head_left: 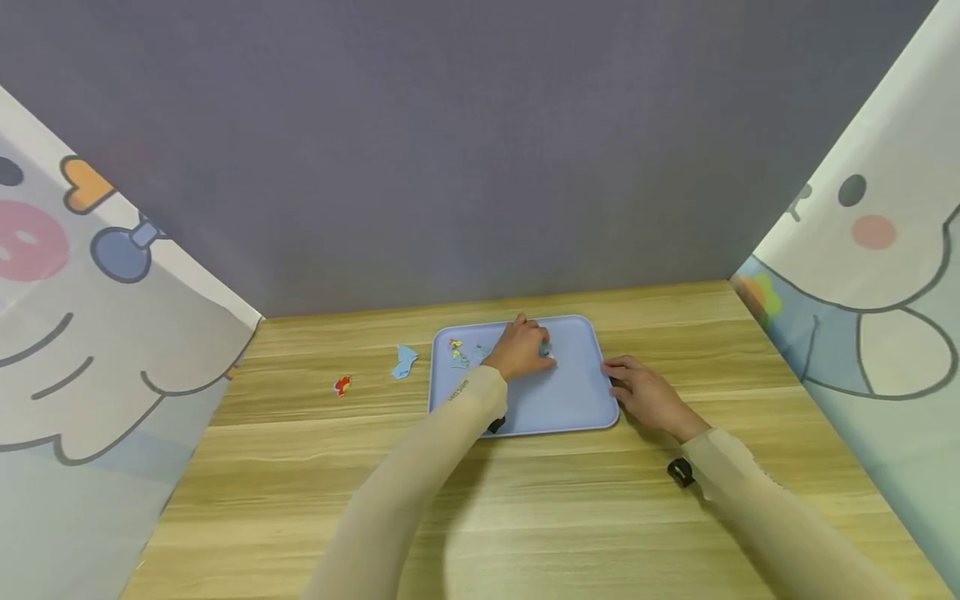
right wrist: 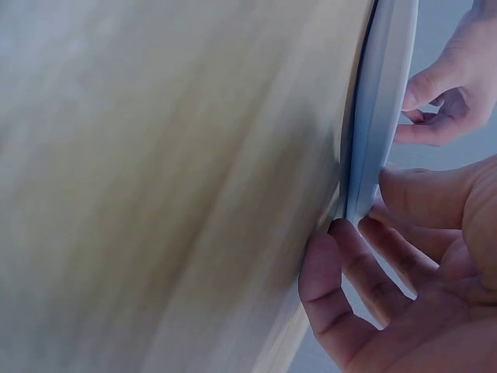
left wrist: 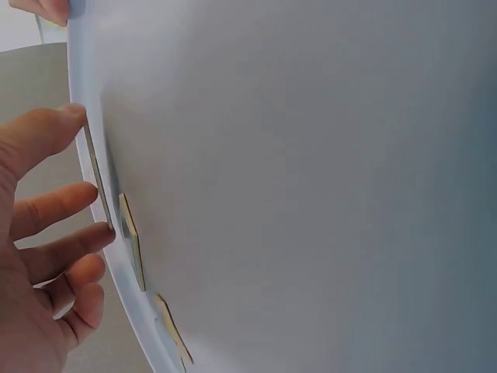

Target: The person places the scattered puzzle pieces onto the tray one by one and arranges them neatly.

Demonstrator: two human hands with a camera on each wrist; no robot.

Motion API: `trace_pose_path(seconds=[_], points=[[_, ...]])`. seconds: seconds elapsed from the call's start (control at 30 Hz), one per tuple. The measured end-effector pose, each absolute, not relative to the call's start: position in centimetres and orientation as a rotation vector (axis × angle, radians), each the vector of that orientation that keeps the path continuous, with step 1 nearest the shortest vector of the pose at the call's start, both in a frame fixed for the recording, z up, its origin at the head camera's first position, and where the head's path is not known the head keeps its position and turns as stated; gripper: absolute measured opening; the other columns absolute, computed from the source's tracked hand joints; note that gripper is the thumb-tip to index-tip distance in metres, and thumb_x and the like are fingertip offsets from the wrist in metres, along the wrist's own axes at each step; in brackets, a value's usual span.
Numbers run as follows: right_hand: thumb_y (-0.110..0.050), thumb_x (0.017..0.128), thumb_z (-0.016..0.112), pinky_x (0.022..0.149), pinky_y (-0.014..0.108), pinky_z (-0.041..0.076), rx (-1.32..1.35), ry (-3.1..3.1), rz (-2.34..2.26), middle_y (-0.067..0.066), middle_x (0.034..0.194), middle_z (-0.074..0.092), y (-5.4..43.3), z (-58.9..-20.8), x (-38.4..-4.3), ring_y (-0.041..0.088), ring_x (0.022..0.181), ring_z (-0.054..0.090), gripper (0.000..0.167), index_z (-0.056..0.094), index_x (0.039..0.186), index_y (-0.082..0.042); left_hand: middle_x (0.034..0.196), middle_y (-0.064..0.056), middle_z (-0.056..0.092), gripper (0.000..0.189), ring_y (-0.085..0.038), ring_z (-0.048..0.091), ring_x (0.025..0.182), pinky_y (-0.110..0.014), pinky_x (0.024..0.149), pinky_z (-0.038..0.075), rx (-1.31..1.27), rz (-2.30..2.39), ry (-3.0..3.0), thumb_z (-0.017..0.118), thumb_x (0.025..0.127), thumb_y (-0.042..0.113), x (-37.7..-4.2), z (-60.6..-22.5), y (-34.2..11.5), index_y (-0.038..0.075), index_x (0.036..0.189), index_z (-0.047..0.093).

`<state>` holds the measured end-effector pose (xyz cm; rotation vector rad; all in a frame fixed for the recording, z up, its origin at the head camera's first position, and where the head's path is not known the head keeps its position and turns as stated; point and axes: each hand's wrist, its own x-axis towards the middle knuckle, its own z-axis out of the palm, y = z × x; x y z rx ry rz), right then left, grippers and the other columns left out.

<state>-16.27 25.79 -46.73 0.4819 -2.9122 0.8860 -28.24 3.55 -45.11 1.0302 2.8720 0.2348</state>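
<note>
A light blue rectangular tray [head_left: 577, 404] lies on the wooden table. Over its middle, my left hand [head_left: 517, 350] pinches a thin flat puzzle piece [head_left: 546, 351] by its edges, between thumb and fingertips. In the left wrist view this puzzle piece [left wrist: 95, 171] appears edge-on. More printed puzzle pieces [head_left: 459, 357] lie at the tray's left side, partly hidden by the left arm. My right hand [head_left: 647, 398] holds the tray's right rim, its thumb on the edge and fingers curled against the side, as the right wrist view shows.
A blue puzzle piece [head_left: 403, 362] lies on the table just left of the tray. Further left is a small red one [head_left: 342, 385]. A grey wall [head_left: 480, 167] rises behind the table [head_left: 300, 483], with cartoon-printed sheets [head_left: 862, 250] on both sides.
</note>
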Motion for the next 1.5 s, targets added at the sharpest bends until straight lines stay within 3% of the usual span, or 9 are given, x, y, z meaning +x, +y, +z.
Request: trace_pose_path(seconds=[0.33, 0.57, 0.77, 0.97, 1.2, 1.5], points=[[0.004, 0.088, 0.062, 0.089, 0.051, 0.043, 0.511, -2.910, 0.888, 0.018, 0.127, 0.052, 25.1, -47.2, -16.6, 0.039, 0.114, 0.051, 0.039, 0.054, 0.126, 0.010, 0.113, 0.002, 0.059, 0.040, -0.017, 0.042, 0.103, -0.034, 0.092, 0.036, 0.988, 0.252, 2.841, 0.067, 0.084, 0.047, -28.2, -45.4, 2.5, 0.018, 0.112, 0.067], [0.005, 0.087, 0.061, 0.090, 0.051, 0.043, 0.519, -2.924, 0.885, 0.018, 0.126, 0.052, 25.1, -46.8, -16.3, 0.038, 0.114, 0.051, 0.039, 0.054, 0.125, 0.012, 0.121, 0.000, 0.057, 0.037, -0.021, 0.041, 0.118, -0.036, 0.101, 0.032, 0.995, 0.346, 2.838, 0.066, 0.087, 0.042, -28.2, -44.5, 1.0, 0.017, 0.114, 0.066], [0.004, 0.088, 0.061, 0.089, 0.051, 0.044, 0.518, -2.932, 0.867, 0.019, 0.127, 0.051, 25.4, -46.7, -16.2, 0.039, 0.114, 0.051, 0.040, 0.053, 0.126, 0.011, 0.123, -0.003, 0.055, 0.038, -0.023, 0.042, 0.117, -0.041, 0.100, 0.033, 0.990, 0.391, 2.853, 0.065, 0.089, 0.037, -28.3, -43.4, -1.0, 0.012, 0.117, 0.064], [0.001, 0.089, 0.060, 0.088, 0.052, 0.044, 0.492, -2.941, 0.863, 0.018, 0.128, 0.050, 25.7, -46.6, -16.2, 0.039, 0.115, 0.050, 0.041, 0.052, 0.128, 0.009, 0.124, -0.004, 0.053, 0.038, -0.027, 0.038, 0.127, -0.044, 0.107, 0.024, 0.962, 0.509, 2.838, 0.066, 0.089, 0.031, -28.5, -42.4, -3.3, 0.009, 0.119, 0.061], [0.003, 0.088, 0.061, 0.086, 0.052, 0.044, 0.515, -2.921, 0.878, 0.019, 0.126, 0.051, 25.7, -46.6, -16.2, 0.040, 0.113, 0.051, 0.040, 0.052, 0.127, 0.011, 0.117, -0.004, 0.058, 0.038, -0.024, 0.049, 0.115, -0.039, 0.111, 0.017, 1.049, 0.540, 2.905, 0.068, 0.088, 0.029, -28.6, -41.9, -6.3, 0.005, 0.117, 0.063], [0.004, 0.088, 0.061, 0.087, 0.051, 0.044, 0.512, -2.933, 0.897, 0.020, 0.127, 0.051, 25.6, -46.2, -16.1, 0.040, 0.113, 0.051, 0.040, 0.052, 0.126, 0.012, 0.114, -0.005, 0.059, 0.035, -0.023, 0.050, 0.109, -0.040, 0.106, 0.026, 1.026, 0.520, 2.956, 0.068, 0.088, 0.028, -27.9, -41.6, -9.8, 0.006, 0.115, 0.064]])
